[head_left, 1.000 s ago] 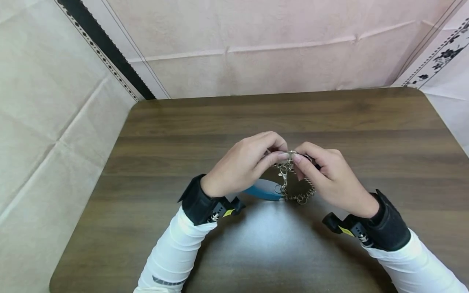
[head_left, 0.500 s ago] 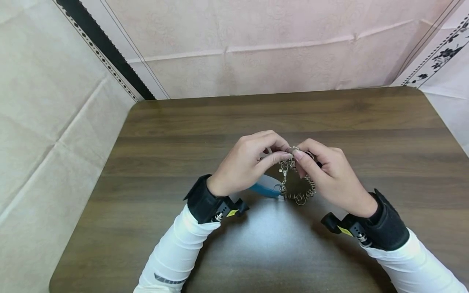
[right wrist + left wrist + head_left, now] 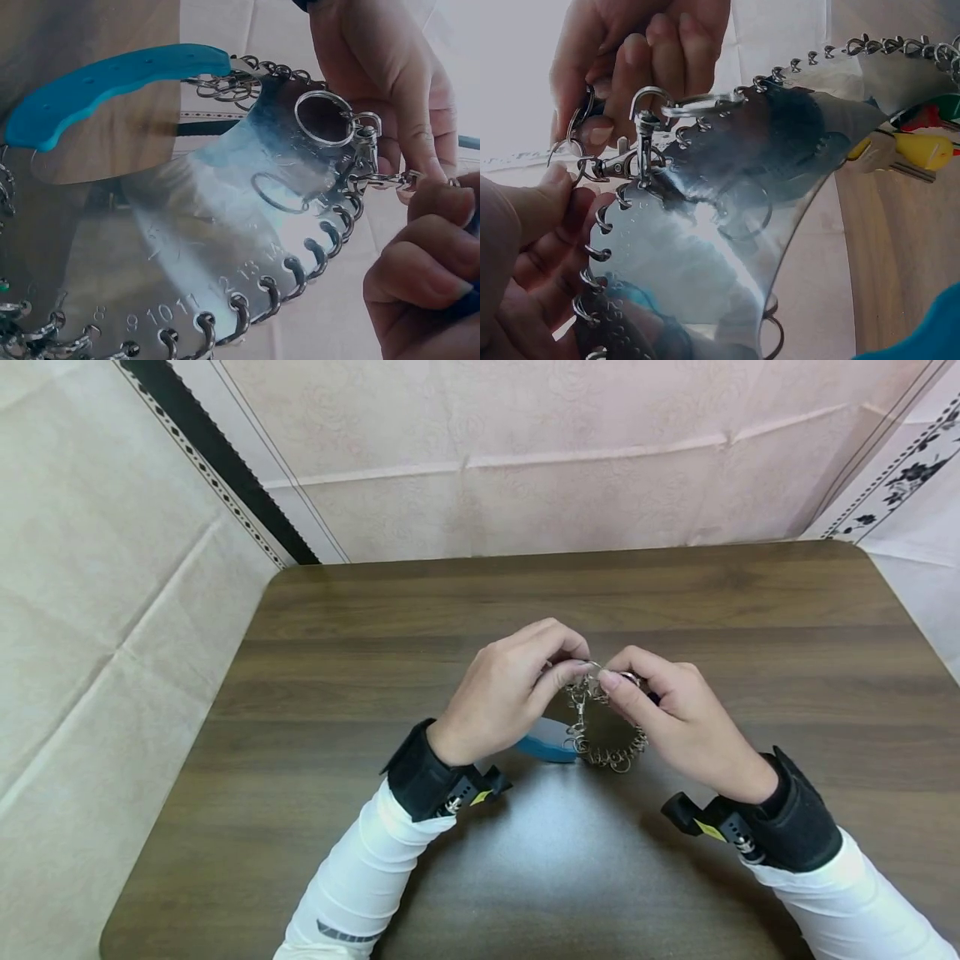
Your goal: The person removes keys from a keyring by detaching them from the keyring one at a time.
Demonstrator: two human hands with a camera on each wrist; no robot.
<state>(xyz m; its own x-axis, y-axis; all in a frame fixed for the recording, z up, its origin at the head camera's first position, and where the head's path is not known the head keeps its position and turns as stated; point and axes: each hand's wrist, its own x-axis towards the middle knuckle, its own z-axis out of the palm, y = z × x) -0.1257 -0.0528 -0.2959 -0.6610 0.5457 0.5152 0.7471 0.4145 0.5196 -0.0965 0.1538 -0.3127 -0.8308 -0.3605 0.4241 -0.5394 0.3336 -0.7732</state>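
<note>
In the head view your left hand [image 3: 491, 693] and right hand [image 3: 678, 714] nearly meet above the tabletop [image 3: 315, 693], thumb and fingers of each pinching over a circle of metal rings [image 3: 621, 762]. A blue handle [image 3: 549, 749] shows beside that circle, partly covered by your left hand. The yellow labels [image 3: 481, 797] on your wrist mounts are too small to read.

In the left wrist view your left hand pinches a thin split ring [image 3: 582, 160], linked to a metal clasp [image 3: 645, 150] at the edge of a shiny metal plate [image 3: 705, 289]. Your right hand grips a dark item [image 3: 592, 109] with rings, mostly hidden by its fingers. Yellow, red and green things [image 3: 924, 151] are part covered by the plate and cut off by the frame.

In the right wrist view you can read stamped numbers [image 3: 160, 314] along the plate's edge: 8, 9, 10, 11, a "2" and 13; glare blurs the mark after 13. Your right hand's curled fingers are cut off, hiding most of their grip.
</note>
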